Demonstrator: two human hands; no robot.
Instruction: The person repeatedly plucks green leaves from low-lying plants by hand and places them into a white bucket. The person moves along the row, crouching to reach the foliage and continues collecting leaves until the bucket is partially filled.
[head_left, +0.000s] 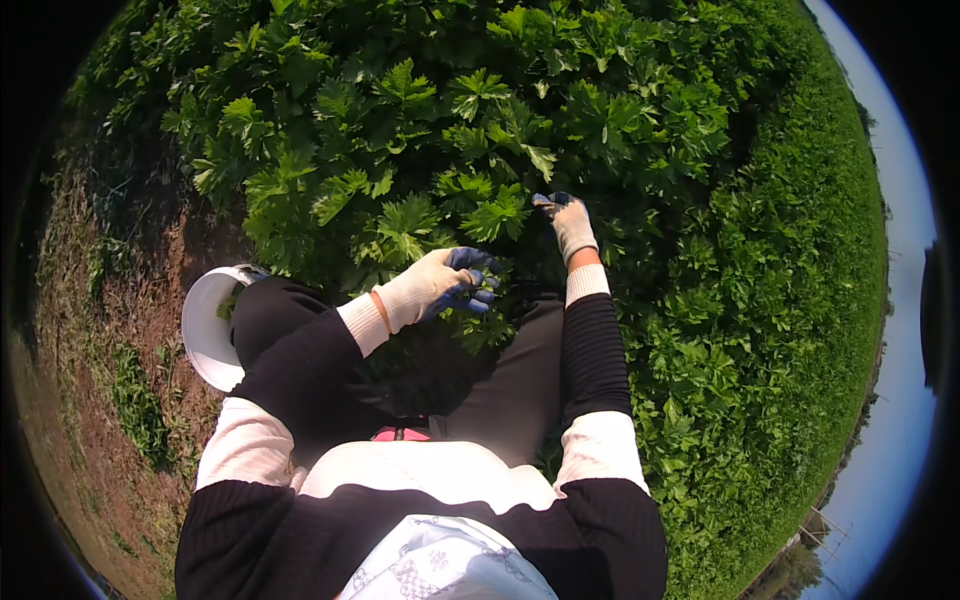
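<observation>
My left hand (450, 285) wears a pale knit glove with blue-coated fingers. Its fingers are bent and spread among toothed leaves, and a leafy sprig (484, 326) shows just below them; whether they grip a stem is unclear. Further forward, my right hand (568, 219), gloved alike, reaches into a dark gap in the foliage with its fingers curled. What its fingertips touch is hidden in shadow. A bright green leaf cluster (499, 214), celery-like in shape, stands between the two hands.
A white plastic bucket (206, 330) lies tipped by my left knee (270, 307), some leaves inside. Bare reddish soil (176, 255) with weeds runs along the left. Dense crop rows (750, 300) stretch away on the right.
</observation>
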